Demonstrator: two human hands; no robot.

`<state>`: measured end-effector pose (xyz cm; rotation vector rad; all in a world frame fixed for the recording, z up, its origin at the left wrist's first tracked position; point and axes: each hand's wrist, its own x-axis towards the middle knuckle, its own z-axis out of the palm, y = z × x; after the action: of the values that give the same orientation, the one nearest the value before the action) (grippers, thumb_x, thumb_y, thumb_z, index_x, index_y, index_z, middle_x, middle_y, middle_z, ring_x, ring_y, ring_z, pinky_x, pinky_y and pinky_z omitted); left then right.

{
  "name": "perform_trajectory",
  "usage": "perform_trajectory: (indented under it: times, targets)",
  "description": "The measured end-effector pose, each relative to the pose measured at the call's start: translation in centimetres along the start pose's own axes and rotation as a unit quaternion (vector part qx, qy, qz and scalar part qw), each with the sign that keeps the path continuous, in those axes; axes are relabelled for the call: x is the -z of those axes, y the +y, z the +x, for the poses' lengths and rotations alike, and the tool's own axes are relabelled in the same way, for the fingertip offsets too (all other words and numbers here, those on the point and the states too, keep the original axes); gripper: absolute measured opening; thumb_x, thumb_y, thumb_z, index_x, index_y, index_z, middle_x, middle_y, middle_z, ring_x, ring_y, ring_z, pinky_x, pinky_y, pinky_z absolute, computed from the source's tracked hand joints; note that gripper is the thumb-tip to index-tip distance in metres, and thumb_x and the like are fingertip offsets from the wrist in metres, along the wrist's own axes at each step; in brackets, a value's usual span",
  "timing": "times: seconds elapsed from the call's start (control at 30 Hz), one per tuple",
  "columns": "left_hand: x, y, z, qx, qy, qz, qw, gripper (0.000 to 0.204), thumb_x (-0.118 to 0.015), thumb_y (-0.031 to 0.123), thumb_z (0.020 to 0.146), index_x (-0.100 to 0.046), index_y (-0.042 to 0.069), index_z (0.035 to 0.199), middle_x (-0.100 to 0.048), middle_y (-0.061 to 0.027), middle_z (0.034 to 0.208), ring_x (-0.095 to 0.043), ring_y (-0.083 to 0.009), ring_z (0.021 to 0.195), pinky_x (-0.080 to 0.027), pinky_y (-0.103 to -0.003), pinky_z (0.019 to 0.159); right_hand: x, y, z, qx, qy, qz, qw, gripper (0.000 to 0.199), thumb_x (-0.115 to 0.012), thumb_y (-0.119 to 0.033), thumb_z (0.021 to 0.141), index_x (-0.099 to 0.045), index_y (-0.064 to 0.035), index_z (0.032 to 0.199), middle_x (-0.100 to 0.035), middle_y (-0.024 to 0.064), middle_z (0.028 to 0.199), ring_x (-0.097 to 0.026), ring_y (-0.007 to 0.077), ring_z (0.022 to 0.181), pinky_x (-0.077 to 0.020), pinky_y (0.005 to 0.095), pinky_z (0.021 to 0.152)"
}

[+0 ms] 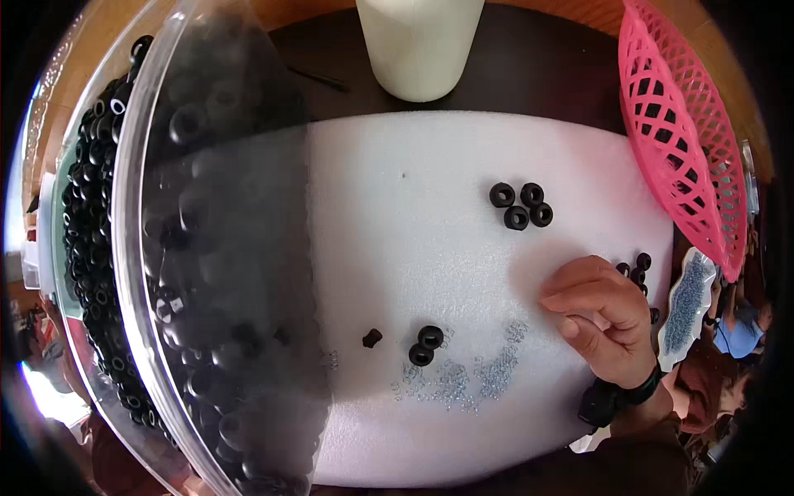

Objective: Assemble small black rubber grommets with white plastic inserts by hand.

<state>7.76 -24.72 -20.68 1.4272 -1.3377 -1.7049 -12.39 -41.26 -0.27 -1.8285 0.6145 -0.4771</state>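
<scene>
The right hand [608, 322] has its thumb and curled fingers drawn almost together; whether the grip pinches something small, I cannot tell. The left hand is out of view. Four black ring-shaped beads [524, 201] lie up and to the left of the grip, in a compact two-by-two cluster, perhaps set touching to stay together. Each is squat, its bore facing roughly upward, so the hole's axis stands near upright. Left of and slightly below the grip, two touching black beads [425, 346] face up too; their row slants from lower left to upper right. Tiny clear beads [455, 382] are spread below-left of the grip. Behind the knuckles, more black beads [643, 263] are partly hidden. The white foam sheet [372, 207] probably keeps beads from rolling off the desk [538, 58]. Right of the grip is a scalloped dish [668, 361] of bluish beads; far left, a clear tub [128, 190] of black ones.
</scene>
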Motion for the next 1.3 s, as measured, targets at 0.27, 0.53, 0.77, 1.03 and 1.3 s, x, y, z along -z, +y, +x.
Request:
perform_trajectory:
  times: [0.27, 0.53, 0.77, 1.03, 1.3]
  targets:
    - [2.1, 2.8, -0.6, -0.007, -0.001, 0.044, 0.999, 0.030, -0.058, 0.021, 0.087, -0.058, 0.001, 0.110, -0.062, -0.0107, 0.098, -0.059, -0.0213, 0.085, -0.048, -0.030, 0.074, 0.9, 0.8, 0.0, 0.031, -0.010, -0.031, 0.999, 0.014, -0.063, -0.004, 0.079, -0.064, 0.0005, 0.092, -0.061, 0.0105, 0.086, -0.057, 0.0237, 0.082, -0.0448, 0.0322, 0.073]
    - [-0.6, 2.1, -4.5, -0.021, 0.019, 0.099, 0.995, 0.030, -0.058, 0.021, 0.087, -0.057, 0.001, 0.110, -0.062, -0.0110, 0.099, -0.059, -0.0218, 0.085, -0.048, -0.031, 0.074, -0.2, 0.9, -0.8, 0.068, -0.001, -0.034, 0.997, 0.012, -0.061, -0.008, 0.084, -0.062, 0.0003, 0.093, -0.061, 0.0074, 0.083, -0.056, 0.0176, 0.078, -0.0432, 0.0275, 0.070]
    - [-3.0, 3.1, -8.3, -0.044, 0.039, 0.150, 0.987, 0.031, -0.058, 0.021, 0.087, -0.057, 0.001, 0.110, -0.062, -0.0112, 0.099, -0.059, -0.0221, 0.086, -0.048, -0.031, 0.074, -0.7, 1.7, -0.8, -0.005, 0.002, 0.096, 0.995, 0.013, -0.058, -0.011, 0.089, -0.061, 0.0009, 0.093, -0.058, -0.0028, 0.082, -0.051, 0.0042, 0.077, -0.0423, 0.0192, 0.070]
    - [-1.1, 2.9, -8.6, -0.035, 0.040, 0.159, 0.986, 0.031, -0.058, 0.021, 0.087, -0.057, 0.001, 0.111, -0.062, -0.0115, 0.099, -0.059, -0.0226, 0.086, -0.048, -0.031, 0.075, -0.8, 0.5, -0.9, -0.003, 0.010, 0.074, 0.997, 0.012, -0.059, -0.010, 0.088, -0.061, 0.0011, 0.092, -0.058, -0.0010, 0.077, -0.051, 0.0075, 0.076, -0.0419, 0.0217, 0.069]
    - [0.3, 4.2, -7.8, -0.032, 0.026, 0.151, 0.988, 0.032, -0.058, 0.022, 0.087, -0.057, 0.001, 0.111, -0.062, -0.0118, 0.100, -0.060, -0.0230, 0.087, -0.048, -0.032, 0.075, -0.2, 1.1, -0.6, 0.054, 0.020, 0.005, 0.998, 0.012, -0.059, -0.012, 0.086, -0.062, -0.0011, 0.091, -0.059, 0.0047, 0.080, -0.053, 0.0154, 0.072, -0.0415, 0.0267, 0.069]
